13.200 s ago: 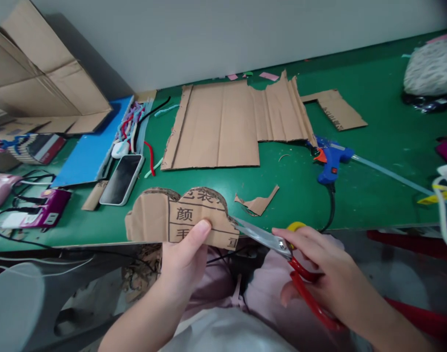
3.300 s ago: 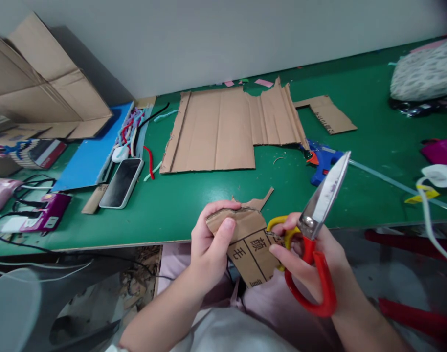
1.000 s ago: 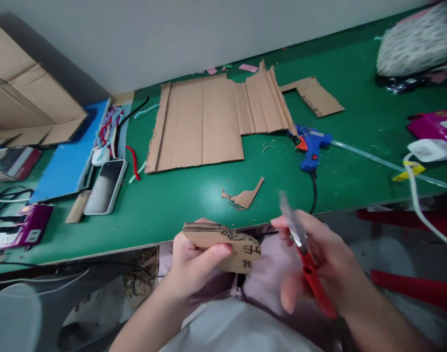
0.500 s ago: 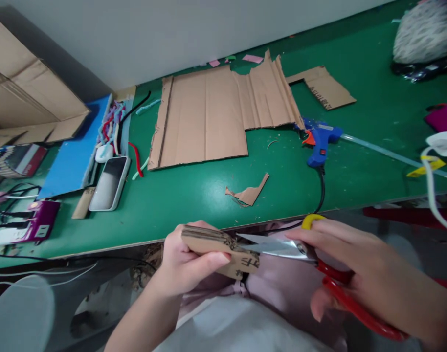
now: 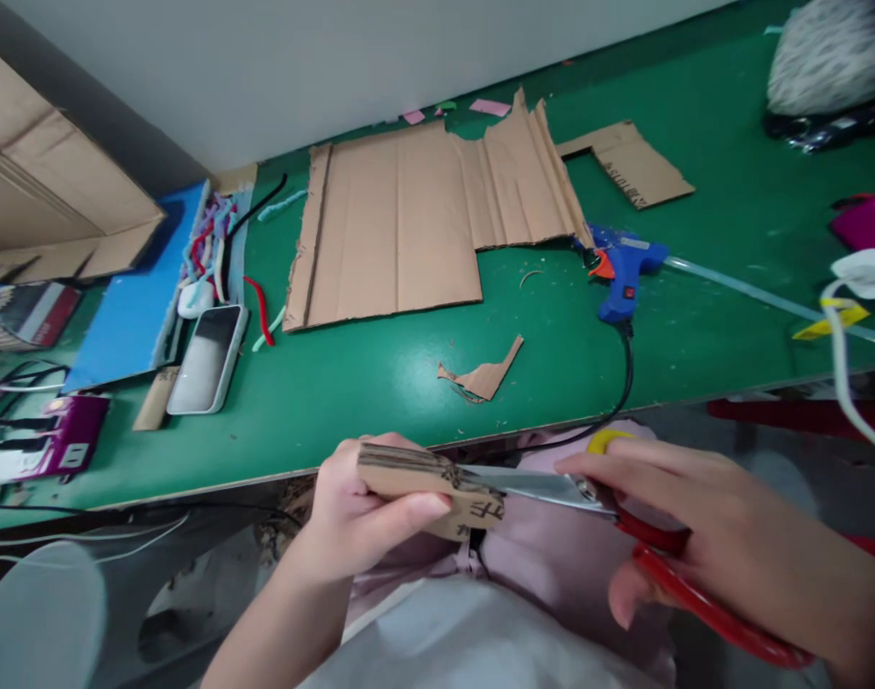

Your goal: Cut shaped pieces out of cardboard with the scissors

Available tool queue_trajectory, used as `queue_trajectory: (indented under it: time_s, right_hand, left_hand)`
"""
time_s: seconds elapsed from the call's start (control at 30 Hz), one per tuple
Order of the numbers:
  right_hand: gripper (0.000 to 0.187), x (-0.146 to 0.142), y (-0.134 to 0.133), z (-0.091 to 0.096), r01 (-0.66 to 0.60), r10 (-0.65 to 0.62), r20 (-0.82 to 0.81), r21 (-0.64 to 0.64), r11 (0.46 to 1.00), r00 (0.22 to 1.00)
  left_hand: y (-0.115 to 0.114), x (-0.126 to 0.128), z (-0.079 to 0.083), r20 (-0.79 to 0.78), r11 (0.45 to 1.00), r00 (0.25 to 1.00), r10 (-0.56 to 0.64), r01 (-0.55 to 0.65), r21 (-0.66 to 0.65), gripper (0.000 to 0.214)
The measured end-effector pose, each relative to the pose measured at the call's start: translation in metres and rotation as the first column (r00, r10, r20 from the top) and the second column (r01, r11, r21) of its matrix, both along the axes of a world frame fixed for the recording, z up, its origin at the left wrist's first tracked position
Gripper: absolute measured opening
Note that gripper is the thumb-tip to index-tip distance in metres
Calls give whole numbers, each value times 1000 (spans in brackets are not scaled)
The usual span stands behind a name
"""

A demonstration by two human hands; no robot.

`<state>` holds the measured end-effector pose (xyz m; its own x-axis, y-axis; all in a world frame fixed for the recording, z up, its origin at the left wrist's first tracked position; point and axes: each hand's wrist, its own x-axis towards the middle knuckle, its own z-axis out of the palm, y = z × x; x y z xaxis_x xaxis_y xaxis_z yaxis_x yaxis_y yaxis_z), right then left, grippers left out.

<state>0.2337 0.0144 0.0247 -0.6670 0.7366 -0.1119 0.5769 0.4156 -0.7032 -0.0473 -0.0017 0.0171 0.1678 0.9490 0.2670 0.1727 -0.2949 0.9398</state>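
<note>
My left hand is closed on a thick stack of cardboard pieces, its thumb pressed on the top face, which bears dark printed characters. In my right hand is a pair of scissors with red and yellow handles, the fingers and thumb through the loops. The handles are spread. The blades reach the right, ragged edge of the stack, and their tips are hidden at it. Both hands are in front of the table's near edge, above my lap.
On the green table lie a large cardboard sheet, a cardboard scrap and a printed offcut. A blue glue gun is at the right. To the left are a phone, pipe cleaners and a blue board.
The scissor blades have moved slightly left against the edge of the cardboard stack, and their tips are now hidden. The left hand keeps its hold. The view has shifted a little.
</note>
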Motion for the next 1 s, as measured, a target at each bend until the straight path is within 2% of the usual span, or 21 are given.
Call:
queue_trajectory:
  time_s: [0.2,0.37,0.43,0.5,0.6,0.63,0.7,0.73,0.77,0.8,0.9,1.0]
  right_hand:
    - [58,2,-1,-3,7,-3,-37,93,996,999]
    - [41,3,-1,-6,13,-3,-43,233,972,999]
    - [41,2,-2,-8,29,-15,-61,234,972,998]
    - [40,1,-3,-10,60,-46,-90,155,986,995]
    - [31,6,-6,-11,200,-213,-196,-83,976,957]
    - [25,9,-6,-10,266,-299,-229,-166,950,926]
    - [20,13,-6,-7,412,-497,-251,-322,852,831]
    - [22,14,-5,-5,460,-563,-233,-376,804,793]
    - [24,14,-5,-4,472,-582,-205,-408,782,787]
    - [28,12,-4,-3,451,-560,-180,-422,786,808]
    - [56,5,-3,-3,224,-283,-146,-324,919,948]
    - [68,0,-4,-5,68,-85,-81,-198,978,993]
  left_hand:
    - [-1,-1,0,-2,999,1000,24,-25,-46,8]
    - [-1,2,-1,15,996,999,31,-30,-87,11]
    - [0,4,0,30,994,999,33,-30,-102,11]
    - [1,5,1,42,993,998,37,-32,-112,9]
    - [-1,2,-2,62,988,996,67,-58,-146,5]
    - [-2,0,-4,70,983,994,89,-76,-166,4]
    - [-4,-4,-7,81,974,989,125,-106,-201,6]
    - [-4,-5,-8,82,972,988,128,-108,-207,7]
    - [-5,-6,-9,78,974,990,118,-100,-202,6]
    - [-5,-7,-8,70,979,992,101,-86,-186,6]
    - [-3,-5,-3,32,991,998,58,-54,-121,9]
    - [-2,-4,3,21,994,999,31,-29,-107,11]
